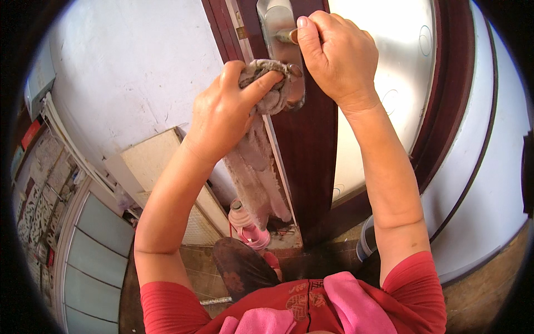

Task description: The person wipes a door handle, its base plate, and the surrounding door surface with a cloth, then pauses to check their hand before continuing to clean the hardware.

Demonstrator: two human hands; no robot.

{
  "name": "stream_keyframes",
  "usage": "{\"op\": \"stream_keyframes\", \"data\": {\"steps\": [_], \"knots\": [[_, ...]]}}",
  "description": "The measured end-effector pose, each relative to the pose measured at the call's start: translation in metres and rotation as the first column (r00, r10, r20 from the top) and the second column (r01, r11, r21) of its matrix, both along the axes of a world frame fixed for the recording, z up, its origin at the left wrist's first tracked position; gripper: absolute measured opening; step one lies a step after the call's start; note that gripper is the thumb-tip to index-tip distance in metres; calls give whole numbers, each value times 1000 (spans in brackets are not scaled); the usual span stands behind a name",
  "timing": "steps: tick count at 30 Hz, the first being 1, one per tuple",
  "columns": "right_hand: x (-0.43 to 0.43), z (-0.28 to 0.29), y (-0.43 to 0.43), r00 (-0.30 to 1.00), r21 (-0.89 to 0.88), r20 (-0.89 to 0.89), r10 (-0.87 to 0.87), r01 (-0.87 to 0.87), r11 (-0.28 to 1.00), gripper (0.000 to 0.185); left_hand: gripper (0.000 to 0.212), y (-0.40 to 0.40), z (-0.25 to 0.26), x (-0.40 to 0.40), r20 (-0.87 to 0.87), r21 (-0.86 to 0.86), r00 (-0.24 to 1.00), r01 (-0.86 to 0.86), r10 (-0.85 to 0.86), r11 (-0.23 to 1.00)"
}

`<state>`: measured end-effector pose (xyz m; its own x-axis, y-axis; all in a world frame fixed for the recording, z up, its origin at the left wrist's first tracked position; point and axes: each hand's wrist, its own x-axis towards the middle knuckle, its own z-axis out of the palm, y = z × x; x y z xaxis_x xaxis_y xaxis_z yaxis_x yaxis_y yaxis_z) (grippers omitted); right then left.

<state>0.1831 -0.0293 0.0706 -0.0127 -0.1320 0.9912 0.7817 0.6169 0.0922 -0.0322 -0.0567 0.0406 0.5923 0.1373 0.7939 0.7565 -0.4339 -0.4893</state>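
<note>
My left hand (pixel 223 110) grips a bunched grey cloth (pixel 273 98) and presses it against the lower part of a metal door lock plate (pixel 283 52). The cloth's loose end hangs below my wrist, in front of the door edge. A small round knob (pixel 295 72) pokes out beside the bunched cloth. My right hand (pixel 340 58) is wrapped around the lever handle (pixel 288 36) on the same plate, hiding most of the lever. The dark reddish-brown door (pixel 311 175) carries the plate and has a pale frosted glass panel (pixel 375 137).
A pink thermos flask (pixel 242 215) stands on the floor below the cloth. Pale boards (pixel 154 160) lean on the white wall (pixel 137 62). A bucket (pixel 366 240) sits by the door's foot. A cabinet with pale green panels (pixel 98 250) is at left.
</note>
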Motion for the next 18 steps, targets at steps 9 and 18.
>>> {"op": "stream_keyframes", "data": {"steps": [9, 18], "knots": [[1, -3, 7, 992, 28, -17, -126, 126, 992, 31, 72, 5, 25, 11, 20, 68, 1000, 3, -4, 998], [2, -3, 11, 998, 19, -44, -35, 36, 999, 34, 61, 0, 8, 8, 55, -18, 998, 26, -25, 999]]}}
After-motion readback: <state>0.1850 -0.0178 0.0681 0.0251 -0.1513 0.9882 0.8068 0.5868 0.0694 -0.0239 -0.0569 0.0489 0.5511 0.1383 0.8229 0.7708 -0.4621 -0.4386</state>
